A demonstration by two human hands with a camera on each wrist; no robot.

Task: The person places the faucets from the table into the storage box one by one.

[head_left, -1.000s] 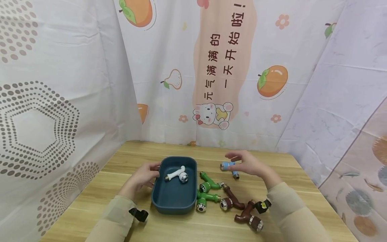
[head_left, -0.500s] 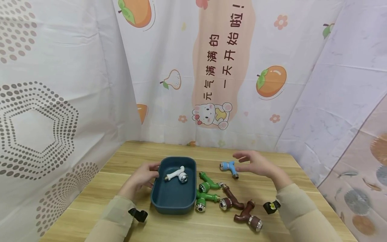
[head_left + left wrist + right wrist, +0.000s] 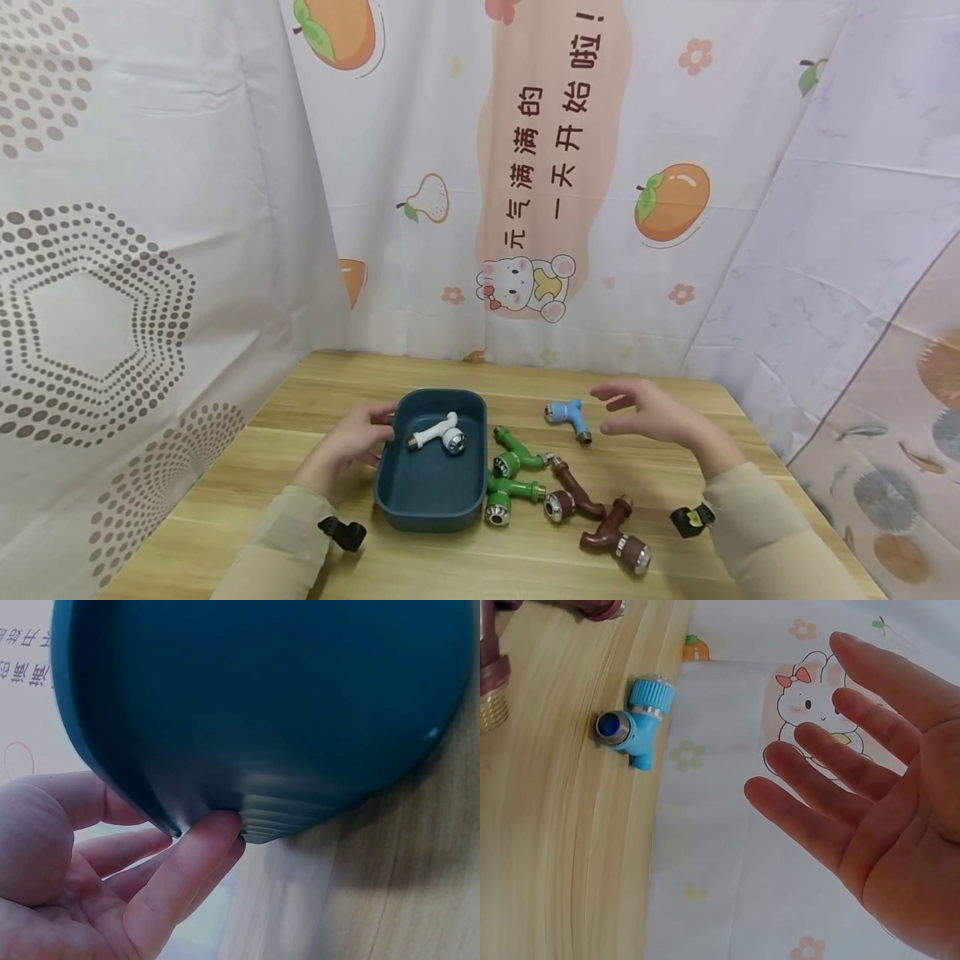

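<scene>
Dark teal bin (image 3: 432, 522), open top, rounded corners, sits upright on wooden table (image 3: 450, 571). White tap (image 3: 434, 432) lies inside on bin floor, nearer the far end; silver-faced knob to the right, brassy threaded end to the left. Light blue tap (image 3: 575, 412) lies on table, right of bin, apart from it; ribbed knob faces bin, threaded metal end points nearward.

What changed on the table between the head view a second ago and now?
The right hand has moved to the person's right, from over the blue tap to beside it, carrying nothing. Unchanged: the left hand at the teal box, the white tap inside, the green taps and the brown taps.
</scene>
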